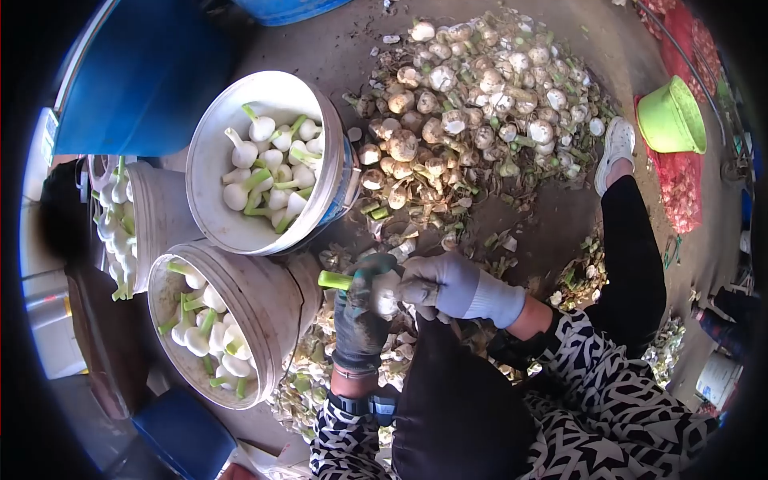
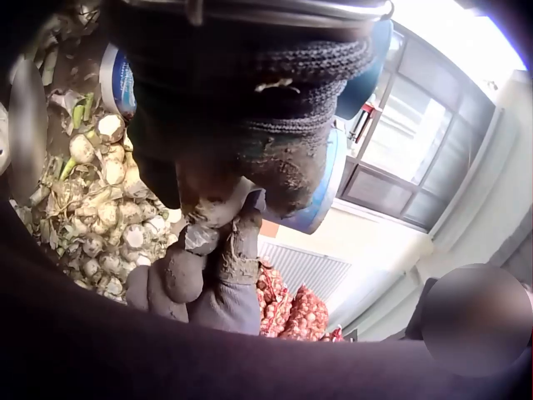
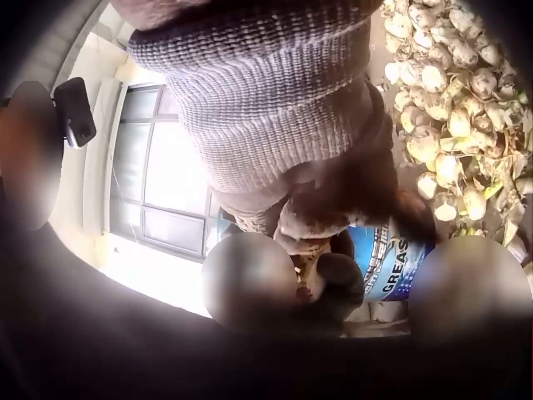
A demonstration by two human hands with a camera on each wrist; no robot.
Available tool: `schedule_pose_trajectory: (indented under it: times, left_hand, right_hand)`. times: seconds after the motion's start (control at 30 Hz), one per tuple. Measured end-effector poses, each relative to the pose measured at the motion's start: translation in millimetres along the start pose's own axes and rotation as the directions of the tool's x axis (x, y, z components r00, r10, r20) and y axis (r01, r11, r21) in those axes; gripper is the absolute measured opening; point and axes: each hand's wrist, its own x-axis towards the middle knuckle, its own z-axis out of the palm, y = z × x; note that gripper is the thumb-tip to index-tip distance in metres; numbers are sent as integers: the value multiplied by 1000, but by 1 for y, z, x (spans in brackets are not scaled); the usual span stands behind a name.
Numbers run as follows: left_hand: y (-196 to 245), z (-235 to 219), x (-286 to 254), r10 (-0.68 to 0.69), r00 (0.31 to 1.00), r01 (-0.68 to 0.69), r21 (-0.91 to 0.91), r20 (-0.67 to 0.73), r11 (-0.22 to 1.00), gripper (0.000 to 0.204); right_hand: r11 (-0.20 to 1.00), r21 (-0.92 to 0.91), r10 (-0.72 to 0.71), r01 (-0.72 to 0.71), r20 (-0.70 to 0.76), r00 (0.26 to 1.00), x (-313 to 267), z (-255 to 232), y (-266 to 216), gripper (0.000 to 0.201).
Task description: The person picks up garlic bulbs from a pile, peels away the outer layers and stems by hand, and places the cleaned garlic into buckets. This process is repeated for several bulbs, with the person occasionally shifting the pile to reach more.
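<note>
My left hand (image 1: 360, 320), in a dark, soiled glove, grips a garlic bulb (image 1: 387, 294) whose cut green stem (image 1: 334, 280) sticks out to the left. The bulb's white side faces my right hand (image 1: 452, 284), which wears a pale grey glove with dirty fingertips. Its fingers are curled in against the bulb and pinch at its surface. In the left wrist view the right-hand fingers (image 2: 221, 287) meet the bulb from below, near a pale flap of skin. Both gloves hide much of the bulb.
Two white buckets, one upright (image 1: 212, 144) and one tilted (image 1: 260, 304), hold peeled garlic with green stems at left. Another bucket (image 1: 164, 216) stands beside them. A heap of unpeeled garlic (image 1: 480, 96) covers the floor ahead. A lime bucket (image 1: 670, 120) and red net sacks (image 1: 680, 192) stand right.
</note>
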Motion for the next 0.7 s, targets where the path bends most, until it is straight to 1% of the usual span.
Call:
schedule_pose_trajectory:
  times: [0.03,0.07,0.1,0.13,0.17,0.2,0.23,0.27,0.3,0.33,0.37,0.4,0.43,0.47,0.5,0.53,0.6,0.63,0.67,0.7]
  left_hand:
    - [-14,5,-6,5,999,-6,-27,-44,1000,28]
    - [-10,8,-6,5,999,-7,-27,-40,1000,28]
    - [-4,10,-6,-125,991,109,-296,-36,949,30]
    - [0,11,-5,-248,969,209,-541,2,815,33]
    - [1,11,-5,-248,969,209,-541,1,815,33]
    - [3,10,-4,-276,958,230,-786,79,573,37]
    - [3,9,-4,-277,947,238,-935,163,264,41]
    - [3,8,-3,-277,947,240,-933,164,267,41]
    - [2,6,-1,-227,963,194,-956,143,219,45]
    - [1,5,1,-178,977,149,-974,118,169,50]
    - [-1,3,2,-172,978,141,-980,116,139,52]
    - [-1,1,4,-172,979,137,-980,112,143,52]
    - [0,0,6,-198,976,138,-964,93,226,54]
    - [3,0,6,-224,972,144,-942,76,305,55]
    - [9,1,7,-258,964,162,-918,69,361,58]
    - [9,3,6,-258,963,170,-917,77,361,58]
    - [10,6,6,-271,962,198,-772,34,605,58]
    - [15,7,6,-269,962,210,-762,49,613,56]
    - [15,8,6,-268,962,213,-762,53,612,56]
    - [14,8,5,-223,974,169,-756,31,632,55]
  right_hand:
    - [998,51,38,-38,4,999,-3,-2,-1,21]
    - [998,54,37,-37,1,999,-5,-3,1,21]
    - [988,124,101,-97,-31,994,-8,-4,2,21]
    - [969,193,166,-152,-59,984,-10,-4,3,21]
    - [953,267,170,-141,-90,981,-15,-5,1,21]
    - [953,267,170,-141,-90,981,-18,-8,2,21]
    - [973,194,152,-127,-120,981,-20,-13,5,19]
    - [986,122,131,-113,-149,980,-23,-17,10,18]
    - [980,-179,52,-89,-201,978,-23,-23,20,15]
    - [981,-176,48,-85,-201,978,-25,-31,39,15]
    - [854,-519,-82,-36,-202,976,-27,-38,58,17]
    - [609,-793,-202,0,-155,967,-28,-40,77,19]
    - [712,-702,-225,21,-200,954,-28,-34,82,30]
    - [714,-700,-221,20,-198,955,-29,-26,65,30]
    - [834,-549,-211,62,-213,954,-32,-13,30,34]
    - [920,-377,-201,103,-230,952,-32,-3,5,38]
    - [865,-464,-299,190,-172,939,-24,5,-11,39]
    - [781,-568,-433,260,-192,881,-16,11,-11,36]
    - [782,-568,-432,256,-197,880,-11,13,-10,36]
    - [798,-521,-457,302,-197,867,-6,14,-8,33]
